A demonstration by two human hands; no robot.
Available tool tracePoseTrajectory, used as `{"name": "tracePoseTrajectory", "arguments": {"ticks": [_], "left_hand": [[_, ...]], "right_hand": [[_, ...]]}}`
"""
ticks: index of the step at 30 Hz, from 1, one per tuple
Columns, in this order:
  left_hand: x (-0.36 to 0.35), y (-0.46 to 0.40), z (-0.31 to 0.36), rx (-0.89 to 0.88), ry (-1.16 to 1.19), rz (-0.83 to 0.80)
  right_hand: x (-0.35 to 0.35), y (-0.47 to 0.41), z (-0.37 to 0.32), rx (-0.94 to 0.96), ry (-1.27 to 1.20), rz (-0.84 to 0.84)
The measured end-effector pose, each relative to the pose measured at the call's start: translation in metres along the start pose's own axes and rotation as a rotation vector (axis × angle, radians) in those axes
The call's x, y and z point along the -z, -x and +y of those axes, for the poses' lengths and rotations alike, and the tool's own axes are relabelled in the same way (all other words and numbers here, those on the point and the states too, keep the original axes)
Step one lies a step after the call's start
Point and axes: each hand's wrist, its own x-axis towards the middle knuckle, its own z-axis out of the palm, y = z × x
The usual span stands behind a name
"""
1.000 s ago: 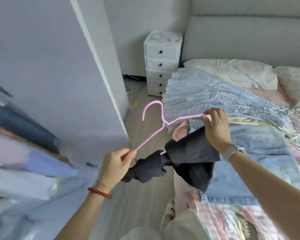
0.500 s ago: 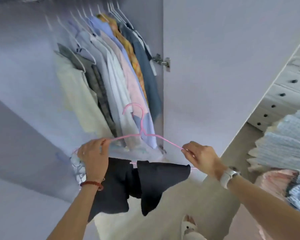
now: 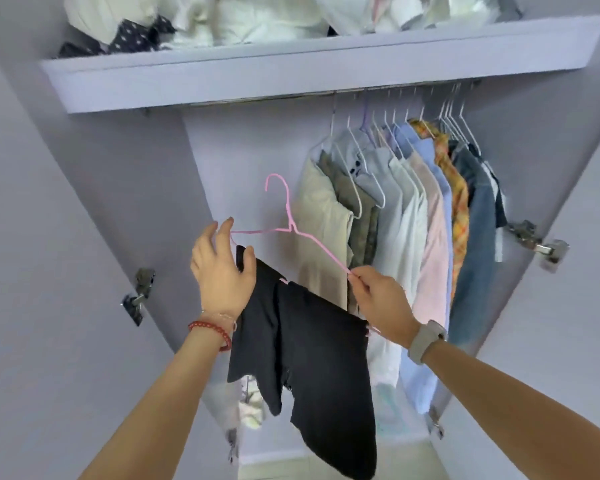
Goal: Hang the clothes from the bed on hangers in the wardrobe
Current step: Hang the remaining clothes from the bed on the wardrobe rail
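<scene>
Black trousers (image 3: pixel 312 351) are hanging folded over the lower bar of a pink wire hanger (image 3: pixel 293 233), with both legs dangling down in front of the open wardrobe (image 3: pixel 243 150). Both hands are holding this hanger up below the rail (image 3: pixel 291 97), its hook pointing upward and not yet touching the rail. The left hand (image 3: pixel 222 271) is sitting at the hanger's left end: its fingers are stretching up past the wire while the thumb is pressing against the top edge of the dark cloth, so it seems to be gripping the trousers and the hanger's corner together. The right hand (image 3: pixel 383 303) is pinching the hanger's right sloping arm between thumb and fingertips, with the other fingers curled. A red bead bracelet (image 3: pixel 211 332) is circling the left wrist, and a watch with a pale strap (image 3: pixel 426 339) is sitting on the right wrist.

Behind the hanger, to its right, a row of shirts (image 3: pixel 409 209) is hanging from the rail on thin hangers: beige, olive, pale grey, white, pink, light blue, an orange check and a denim blue one. Above the rail, a shelf (image 3: pixel 291 69) is carrying piled white and dark dotted fabric. Metal hinges (image 3: pixel 537 242) are showing on the wardrobe's side panels.
</scene>
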Motion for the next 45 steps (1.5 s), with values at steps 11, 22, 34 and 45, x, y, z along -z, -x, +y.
{"name": "tracePoseTrajectory", "arguments": {"ticks": [11, 22, 34, 45], "left_hand": [[-0.035, -0.150, 0.072, -0.403, -0.390, 0.299], [-0.048, -0.166, 0.056, -0.414, -0.526, 0.364], [-0.051, -0.109, 0.065, -0.334, -0.278, 0.194], [-0.084, 0.116, 0.045, -0.435, -0.193, -0.515]], "right_hand": [[-0.026, -0.167, -0.026, -0.153, -0.293, 0.229], [-0.063, -0.216, -0.012, -0.324, -0.206, 0.168], [-0.013, -0.137, 0.001, -0.065, -0.052, 0.154], [0.023, 0.116, 0.059, -0.338, 0.409, 0.145]]}}
